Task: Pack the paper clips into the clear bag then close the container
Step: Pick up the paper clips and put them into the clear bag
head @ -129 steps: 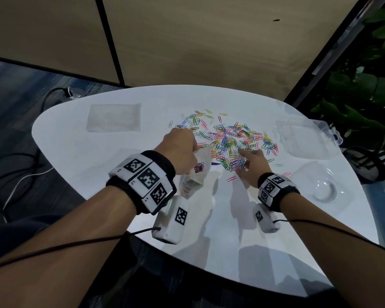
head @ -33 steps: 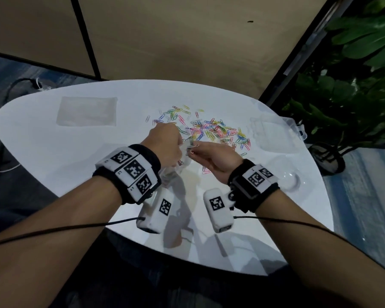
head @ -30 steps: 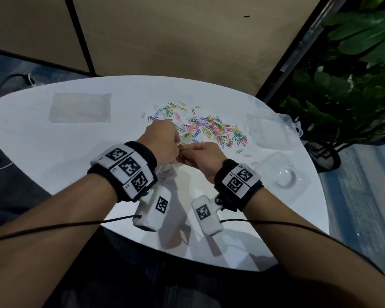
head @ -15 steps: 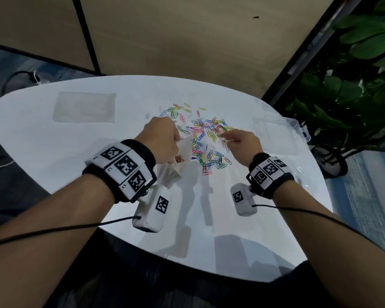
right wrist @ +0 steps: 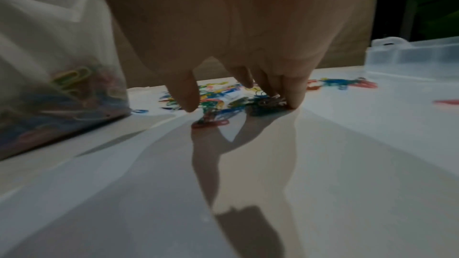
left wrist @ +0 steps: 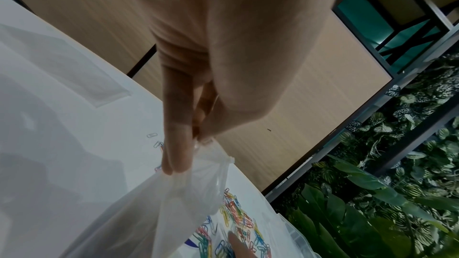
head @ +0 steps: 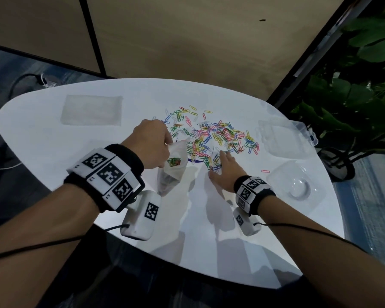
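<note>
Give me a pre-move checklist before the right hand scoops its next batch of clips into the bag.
1. Clear bag held: ok, the left hand pinches its top edge.
2. Bag mouth open toward the pile: ok in the head view; how wide, cannot tell.
3. Right hand on the paper clips: ok, its fingers touch the pile's near edge on the table.
4. Clips actually pinched: cannot tell, the right wrist view is blurred.
5. Clips left to pack: not ok, most still lie loose.
6. Container ready to close: not ok, it sits open.
</note>
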Tool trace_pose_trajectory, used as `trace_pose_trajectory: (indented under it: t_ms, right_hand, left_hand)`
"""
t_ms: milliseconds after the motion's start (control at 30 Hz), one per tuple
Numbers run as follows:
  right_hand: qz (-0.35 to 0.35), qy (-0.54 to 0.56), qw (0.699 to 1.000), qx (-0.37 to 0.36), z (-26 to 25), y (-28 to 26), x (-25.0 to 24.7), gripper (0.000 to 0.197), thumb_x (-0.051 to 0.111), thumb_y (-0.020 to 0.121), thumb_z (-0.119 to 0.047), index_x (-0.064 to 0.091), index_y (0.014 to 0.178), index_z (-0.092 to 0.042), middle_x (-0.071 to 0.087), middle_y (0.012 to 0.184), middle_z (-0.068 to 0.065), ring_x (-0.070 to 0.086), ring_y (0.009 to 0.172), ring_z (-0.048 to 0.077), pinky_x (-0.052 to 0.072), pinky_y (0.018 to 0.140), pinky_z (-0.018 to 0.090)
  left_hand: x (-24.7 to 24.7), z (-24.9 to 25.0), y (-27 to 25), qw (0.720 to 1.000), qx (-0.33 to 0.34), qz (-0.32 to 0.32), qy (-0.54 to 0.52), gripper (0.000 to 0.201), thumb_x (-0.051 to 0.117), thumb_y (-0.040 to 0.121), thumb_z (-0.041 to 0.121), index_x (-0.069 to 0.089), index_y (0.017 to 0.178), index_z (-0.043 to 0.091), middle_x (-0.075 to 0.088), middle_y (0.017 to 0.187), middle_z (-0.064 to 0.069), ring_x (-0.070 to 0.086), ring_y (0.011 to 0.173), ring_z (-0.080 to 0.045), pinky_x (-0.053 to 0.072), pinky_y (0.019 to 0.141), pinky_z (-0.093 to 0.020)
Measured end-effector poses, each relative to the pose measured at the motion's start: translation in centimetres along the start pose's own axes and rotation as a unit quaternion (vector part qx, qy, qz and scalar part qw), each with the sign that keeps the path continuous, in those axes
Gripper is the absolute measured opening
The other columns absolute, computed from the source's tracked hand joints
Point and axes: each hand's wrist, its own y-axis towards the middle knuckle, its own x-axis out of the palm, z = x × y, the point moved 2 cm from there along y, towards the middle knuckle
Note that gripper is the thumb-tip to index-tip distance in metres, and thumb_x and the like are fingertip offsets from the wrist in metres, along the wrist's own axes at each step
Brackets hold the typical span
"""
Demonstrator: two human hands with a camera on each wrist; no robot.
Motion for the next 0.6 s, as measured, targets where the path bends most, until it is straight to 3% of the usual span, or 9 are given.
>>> trace_pose_trajectory:
  t_ms: [100,200,267,333,400,433,533,600]
  right_hand:
    - [-0.012,-0.068,0.997,-0.041,-1.4,0.3,0.1,0.074,0.049,0.096,-0.039,0.006,0.156,-0.025,0.007,0.162,0.015,0.015,0.149,0.034,0.031,0.115,0.049]
    - [0.034,-0.148,0.986,-0.070,-2.7,0.6,0.0,0.054,0.048,0.097,-0.016,0.031,0.148,-0.023,0.040,0.145,0.019,0.047,0.127,0.037,0.047,0.097,0.043]
    - [0.072,-0.186,0.976,-0.091,-3.6,0.6,-0.3,0.039,0.048,0.094,-0.004,0.051,0.131,-0.012,0.059,0.118,0.016,0.060,0.104,0.033,0.049,0.081,0.035]
    - [0.083,-0.206,0.969,-0.105,-4.0,0.6,-0.5,0.024,0.048,0.092,0.001,0.063,0.109,-0.005,0.064,0.102,0.015,0.064,0.092,0.030,0.045,0.071,0.030]
    - [0.091,-0.194,0.972,-0.096,-3.8,0.9,-0.9,0.019,0.052,0.088,0.005,0.067,0.091,-0.006,0.063,0.092,0.013,0.062,0.082,0.028,0.042,0.067,0.027]
    - [0.094,-0.165,0.978,-0.081,-3.6,1.2,-1.2,0.020,0.053,0.087,0.005,0.068,0.086,-0.007,0.064,0.089,0.010,0.062,0.079,0.026,0.046,0.067,0.025]
    - [0.130,0.038,0.991,-0.005,-2.0,1.6,-2.5,0.018,0.062,0.090,-0.005,0.078,0.095,-0.011,0.075,0.091,0.007,0.069,0.079,0.022,0.057,0.081,0.028]
    - [0.127,0.229,0.964,0.045,-1.0,1.6,-3.5,0.013,0.072,0.084,-0.010,0.078,0.096,-0.009,0.076,0.090,0.004,0.071,0.081,0.019,0.057,0.086,0.029]
  left_hand:
    - [-0.1,-0.2,-0.1,1.000,0.003,-0.001,0.006,0.032,0.059,0.085,-0.003,0.074,0.110,0.010,0.074,0.099,-0.014,0.074,0.084,-0.030,0.063,0.078,-0.040]
    - [-0.2,-0.4,-0.3,1.000,0.005,-0.004,0.014,0.033,0.058,0.084,-0.004,0.076,0.108,0.010,0.075,0.096,-0.014,0.073,0.086,-0.030,0.063,0.079,-0.039]
    - [-0.1,-0.3,-0.3,1.000,0.005,-0.006,0.017,0.034,0.057,0.084,-0.004,0.076,0.107,0.011,0.075,0.094,-0.014,0.073,0.084,-0.030,0.063,0.078,-0.038]
    - [0.0,-0.3,-0.4,1.000,0.006,-0.007,0.018,0.034,0.057,0.084,-0.005,0.076,0.106,0.011,0.075,0.093,-0.014,0.074,0.083,-0.030,0.063,0.077,-0.038]
    - [0.1,-0.2,-0.4,1.000,0.009,-0.008,0.021,0.034,0.056,0.084,-0.004,0.075,0.108,0.010,0.075,0.095,-0.014,0.073,0.084,-0.030,0.062,0.079,-0.038]
    - [0.1,-0.1,-0.5,1.000,0.010,-0.009,0.022,0.034,0.057,0.084,-0.004,0.075,0.109,0.010,0.075,0.097,-0.014,0.073,0.085,-0.031,0.062,0.079,-0.038]
    - [0.2,0.0,-0.4,1.000,0.010,-0.013,0.024,0.035,0.059,0.083,-0.006,0.074,0.112,0.010,0.073,0.103,-0.015,0.072,0.090,-0.033,0.062,0.081,-0.042]
    - [0.3,0.1,-0.4,1.000,0.012,-0.014,0.024,0.035,0.057,0.084,-0.006,0.074,0.112,0.008,0.073,0.103,-0.016,0.073,0.089,-0.033,0.062,0.081,-0.042]
